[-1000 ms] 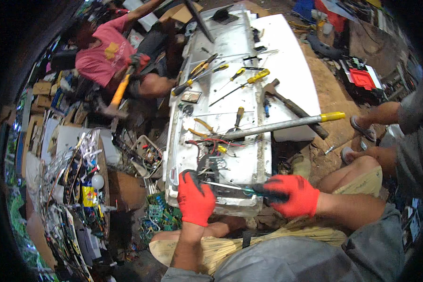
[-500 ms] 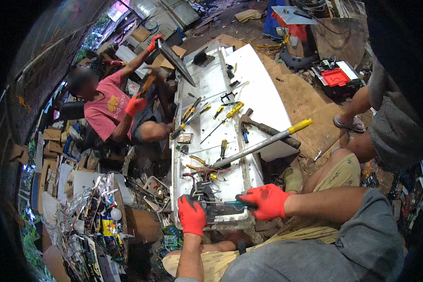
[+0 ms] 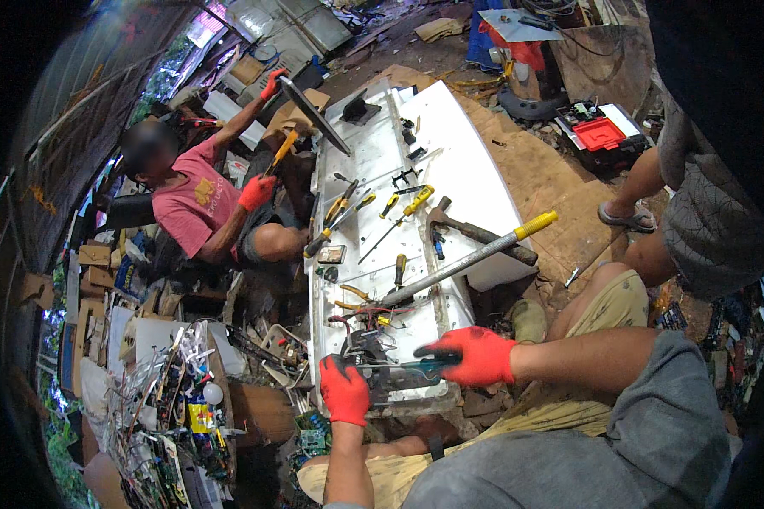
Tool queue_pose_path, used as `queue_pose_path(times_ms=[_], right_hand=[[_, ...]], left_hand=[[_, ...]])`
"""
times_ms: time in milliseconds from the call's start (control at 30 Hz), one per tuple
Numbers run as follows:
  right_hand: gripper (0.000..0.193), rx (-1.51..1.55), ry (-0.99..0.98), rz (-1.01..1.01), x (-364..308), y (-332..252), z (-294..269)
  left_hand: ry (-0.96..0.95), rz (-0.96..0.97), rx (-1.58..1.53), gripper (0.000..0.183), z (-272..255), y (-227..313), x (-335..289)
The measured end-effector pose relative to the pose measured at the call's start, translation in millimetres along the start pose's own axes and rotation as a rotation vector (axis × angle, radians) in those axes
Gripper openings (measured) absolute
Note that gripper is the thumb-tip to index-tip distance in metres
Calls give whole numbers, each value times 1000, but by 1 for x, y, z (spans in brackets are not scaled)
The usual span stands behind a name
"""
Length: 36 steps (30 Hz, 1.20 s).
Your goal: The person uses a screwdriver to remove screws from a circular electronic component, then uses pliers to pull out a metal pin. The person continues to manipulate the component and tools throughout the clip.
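Dark component (image 3: 373, 373) at the near end of a white panel (image 3: 475, 187), tangled in red and yellow wires (image 3: 361, 316). Left hand (image 3: 345, 390), red-gloved, clamped on its near left edge. Right hand (image 3: 475, 356), also red-gloved, gripping a dark-handled tool (image 3: 412, 366) laid across the component. Farther up the panel: long bar (image 3: 471, 259) with a yellow tip, hammer (image 3: 475, 231), 2 yellow-handled screwdrivers (image 3: 403, 204). Left of the panel, seated person (image 3: 195, 208) in pink, hammer raised in red-gloved hand. Red-lidded toolbox (image 3: 601, 133) at far right.
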State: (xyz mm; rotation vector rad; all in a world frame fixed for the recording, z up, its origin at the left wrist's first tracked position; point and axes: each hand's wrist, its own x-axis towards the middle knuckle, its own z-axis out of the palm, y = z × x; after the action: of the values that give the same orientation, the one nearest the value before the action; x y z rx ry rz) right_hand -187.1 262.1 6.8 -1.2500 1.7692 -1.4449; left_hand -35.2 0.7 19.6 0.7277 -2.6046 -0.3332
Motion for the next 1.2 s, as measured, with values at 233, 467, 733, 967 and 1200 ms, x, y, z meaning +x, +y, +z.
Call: queue_pose_path(times_ms=[233, 467, 733, 967, 1200], right_hand=[[25, 101, -435, 168, 3, 10, -18], [47, -643, 41, -221, -5, -17, 4], [39, 1077, 185, 483, 11, -8, -8], [40, 969, 113, 329, 10, -5, 0], [25, 645, -259, 665, 17, -9, -19]], left_hand=[[-57, -33, -13, 42, -3, -2, -4], [-54, -49, -6, 41, -10, -6, -4], [-82, -130, -5, 51, -3, -17, -6], [-61, -192, -126, 53, 3, -28, 0], [4, -100, -99, 48, -1, -16, -6]])
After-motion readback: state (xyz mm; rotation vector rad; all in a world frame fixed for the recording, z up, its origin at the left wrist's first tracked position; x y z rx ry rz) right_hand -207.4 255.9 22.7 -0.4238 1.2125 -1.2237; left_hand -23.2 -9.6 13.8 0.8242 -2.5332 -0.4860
